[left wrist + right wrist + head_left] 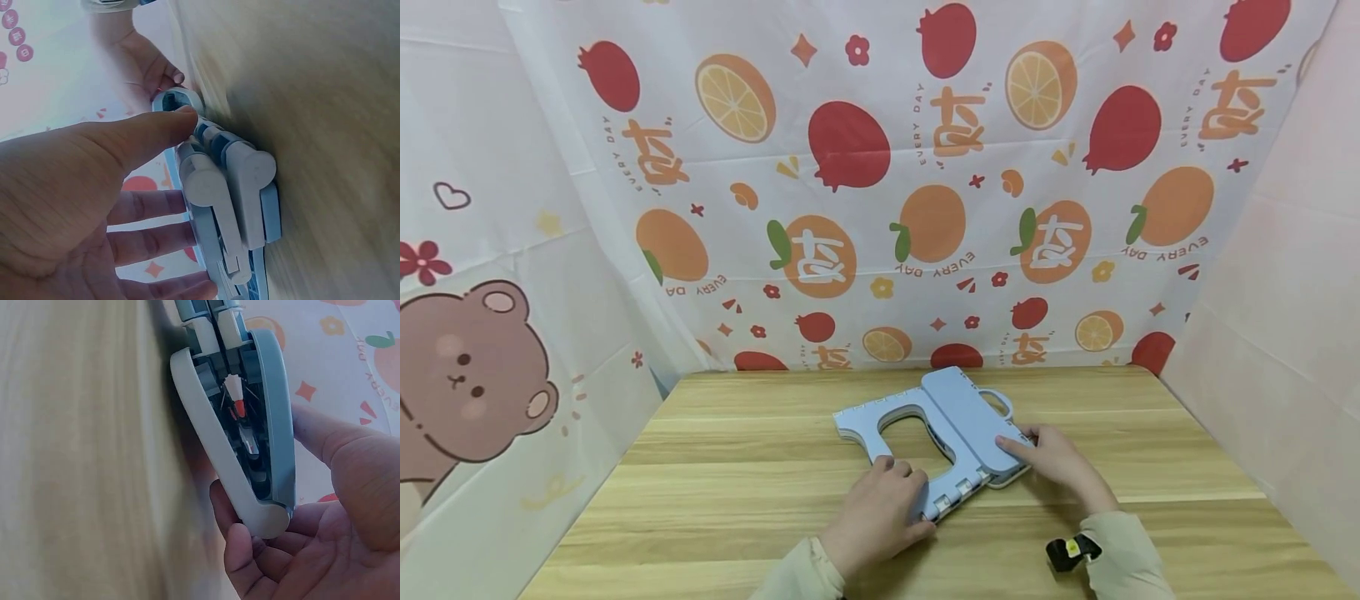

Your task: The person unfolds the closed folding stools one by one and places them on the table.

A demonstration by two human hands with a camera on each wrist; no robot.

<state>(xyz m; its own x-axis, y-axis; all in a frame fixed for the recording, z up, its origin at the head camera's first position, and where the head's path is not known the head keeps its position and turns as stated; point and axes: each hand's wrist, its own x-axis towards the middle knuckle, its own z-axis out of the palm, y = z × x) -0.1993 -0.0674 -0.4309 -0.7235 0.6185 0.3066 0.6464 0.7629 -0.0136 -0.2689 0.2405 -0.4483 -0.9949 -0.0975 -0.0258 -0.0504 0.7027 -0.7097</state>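
Observation:
A light blue and white folding stool (966, 421) lies folded nearly flat on the wooden table, with a loop handle (998, 403) on its far right side. My left hand (880, 512) holds the near left edge of its cut-out leg panel (865, 417); the left wrist view shows the thumb (156, 134) at the white hinges (209, 181) and the fingers against the blue face. My right hand (1063, 462) grips the right end, thumb on top and fingers curled underneath. In the right wrist view, that end's wedge-shaped hollow (240, 425) shows inner parts, some white and red.
The wood-grain table (722, 492) extends around the stool. A fruit-print curtain (880, 208) hangs behind the table, with pale sheets (1270, 333) at both sides. A black wrist device (1067, 550) sits at my right sleeve.

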